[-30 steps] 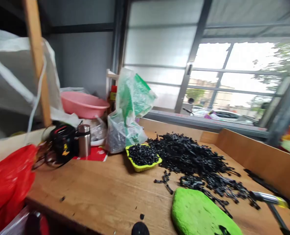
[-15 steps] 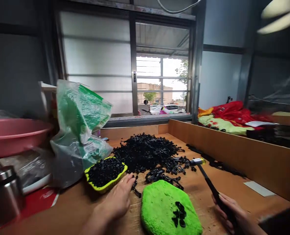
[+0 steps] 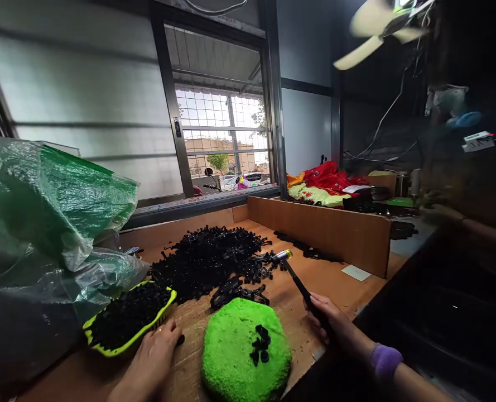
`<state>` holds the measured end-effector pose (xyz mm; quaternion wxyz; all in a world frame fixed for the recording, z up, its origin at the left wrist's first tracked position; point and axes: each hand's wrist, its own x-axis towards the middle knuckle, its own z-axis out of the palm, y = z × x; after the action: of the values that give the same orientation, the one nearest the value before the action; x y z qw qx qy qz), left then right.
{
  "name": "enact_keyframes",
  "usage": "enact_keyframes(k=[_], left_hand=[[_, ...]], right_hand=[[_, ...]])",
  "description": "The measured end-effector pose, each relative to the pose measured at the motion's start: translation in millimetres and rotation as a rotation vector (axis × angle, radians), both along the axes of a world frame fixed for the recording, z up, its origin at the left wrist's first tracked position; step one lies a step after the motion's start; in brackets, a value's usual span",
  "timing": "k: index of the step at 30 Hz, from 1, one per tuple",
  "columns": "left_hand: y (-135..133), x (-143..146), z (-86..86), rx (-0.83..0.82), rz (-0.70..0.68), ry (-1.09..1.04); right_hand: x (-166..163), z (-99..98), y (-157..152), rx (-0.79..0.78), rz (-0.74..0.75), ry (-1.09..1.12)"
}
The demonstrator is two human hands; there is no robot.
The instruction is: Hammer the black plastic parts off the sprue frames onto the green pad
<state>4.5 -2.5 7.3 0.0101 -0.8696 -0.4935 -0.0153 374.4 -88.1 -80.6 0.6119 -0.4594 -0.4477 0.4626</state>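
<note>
My right hand (image 3: 325, 317) is closed around the black handle of a small hammer (image 3: 294, 276), whose metal head rests by a heap of black plastic parts (image 3: 208, 258). My left hand (image 3: 154, 352) lies on the wooden table with fingers together, touching a small black part beside a yellow tray (image 3: 127, 319) filled with black pieces. Between my hands sits a bright green fuzzy pad (image 3: 241, 349) with a few black parts on top.
A large clear and green plastic bag (image 3: 47, 234) stands at the left. A wooden board wall (image 3: 323, 231) bounds the table on the right. Beyond it are coloured cloths (image 3: 323, 184) and another person's arm (image 3: 465, 223). A fan spins overhead.
The view has swung right, from the table's left end to the window and right wall. Both my hands came into view; the right took hold of the hammer, the left settled by the yellow tray.
</note>
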Motion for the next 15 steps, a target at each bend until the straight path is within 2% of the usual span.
enact_keyframes(k=[3,4,7,8,10,15], left_hand=[[-25,40,8.1,0.086,-0.061,-0.135],[-34,57,9.3,0.077,-0.145,-0.209],[-55,104,6.2,-0.143,-0.558,-0.247],[-59,114,3.8,-0.21,-0.62,-0.255],[-60,120,-0.3,-0.27,-0.627,-0.267],[-47,90,-6.2,-0.3,-0.354,-0.239]], right_hand=[[3,-4.5,3,-0.031,-0.017,-0.021],[3,-6.4,4,-0.036,-0.026,-0.024],[4,-10.8,5,-0.034,-0.068,-0.033],[5,-11.9,5,-0.028,-0.081,-0.036],[5,-13.5,5,-0.009,-0.087,-0.039],[10,-17.5,8,0.024,-0.007,-0.017]])
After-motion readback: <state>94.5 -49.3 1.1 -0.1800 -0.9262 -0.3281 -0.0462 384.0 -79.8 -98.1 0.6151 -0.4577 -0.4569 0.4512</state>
